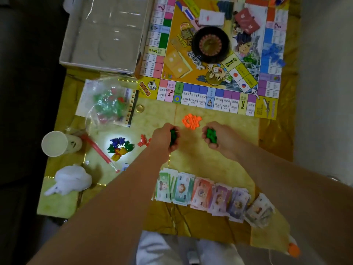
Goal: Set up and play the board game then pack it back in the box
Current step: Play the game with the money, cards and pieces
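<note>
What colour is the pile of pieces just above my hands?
The pile is orange, head view.

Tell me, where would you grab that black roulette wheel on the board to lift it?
Probably by its outer rim, from above, pinching opposite sides: the roulette wheel is a round, low dish lying flat on the board, with no handle. The left hand and right hand both hold green pieces, so one must empty first.
</note>
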Tool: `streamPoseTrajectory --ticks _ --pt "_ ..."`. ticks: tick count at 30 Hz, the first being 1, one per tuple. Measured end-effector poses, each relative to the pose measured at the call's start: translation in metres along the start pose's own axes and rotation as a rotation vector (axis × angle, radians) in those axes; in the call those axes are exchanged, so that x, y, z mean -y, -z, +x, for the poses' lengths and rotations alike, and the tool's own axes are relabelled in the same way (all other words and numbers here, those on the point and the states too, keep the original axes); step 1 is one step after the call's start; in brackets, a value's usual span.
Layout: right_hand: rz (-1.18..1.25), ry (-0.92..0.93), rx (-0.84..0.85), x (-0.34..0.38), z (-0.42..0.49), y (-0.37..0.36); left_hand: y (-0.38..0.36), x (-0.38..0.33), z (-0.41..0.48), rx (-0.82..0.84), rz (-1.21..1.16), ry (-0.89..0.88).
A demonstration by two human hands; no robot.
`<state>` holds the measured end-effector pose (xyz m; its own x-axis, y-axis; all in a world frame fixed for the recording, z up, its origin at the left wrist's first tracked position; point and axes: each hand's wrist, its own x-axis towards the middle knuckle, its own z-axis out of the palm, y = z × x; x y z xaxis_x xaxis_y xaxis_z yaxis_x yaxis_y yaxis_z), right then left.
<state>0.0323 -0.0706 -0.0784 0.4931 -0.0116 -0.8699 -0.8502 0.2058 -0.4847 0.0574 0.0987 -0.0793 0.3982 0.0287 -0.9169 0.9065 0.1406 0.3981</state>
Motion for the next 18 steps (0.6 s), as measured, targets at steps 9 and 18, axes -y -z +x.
streamPoseTrajectory --ticks 9,18 --pt "-0.013 0.086 -0.051 0.062 0.043 -0.068 0.019 -0.085 0.045 -0.020 0.325 -0.191" --pt "0.007 0.159 -0.165 0.134 0.075 -0.114 0.019 -0.184 0.077 -0.020 0.626 -0.540"
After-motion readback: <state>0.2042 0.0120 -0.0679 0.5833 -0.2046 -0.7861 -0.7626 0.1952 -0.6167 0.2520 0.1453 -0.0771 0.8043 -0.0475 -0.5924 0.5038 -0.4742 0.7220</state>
